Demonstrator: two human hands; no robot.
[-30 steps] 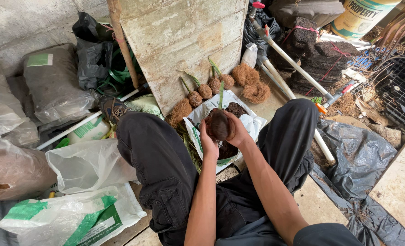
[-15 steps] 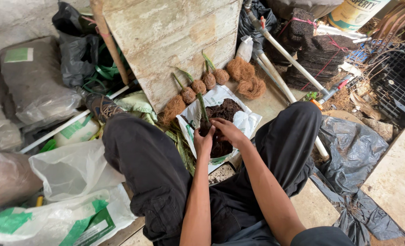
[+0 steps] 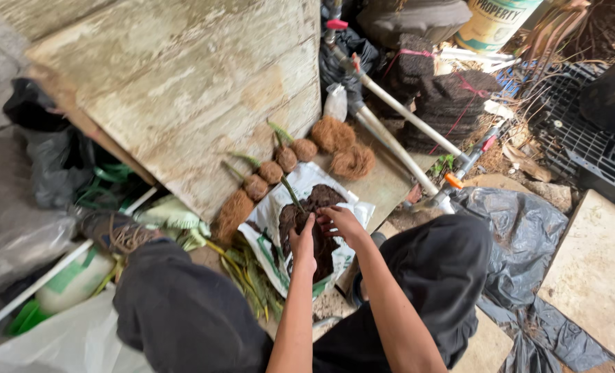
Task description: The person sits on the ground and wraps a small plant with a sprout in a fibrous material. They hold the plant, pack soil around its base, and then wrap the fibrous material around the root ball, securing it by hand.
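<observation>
Dark brown soil (image 3: 306, 224) fills a white bag (image 3: 278, 207) printed with green; brown fibre-wrapped balls (image 3: 271, 172) carry green shoots; black trousers (image 3: 183, 311); pale weathered grey-beige board (image 3: 197, 90); white pipes (image 3: 404, 135) with red and orange fittings; black plastic sheeting (image 3: 522, 242); black crate (image 3: 584, 138)

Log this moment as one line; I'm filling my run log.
left hand: on soil ball | right hand: on soil ball | below: white bag | behind: wrapped seedlings against board
</observation>
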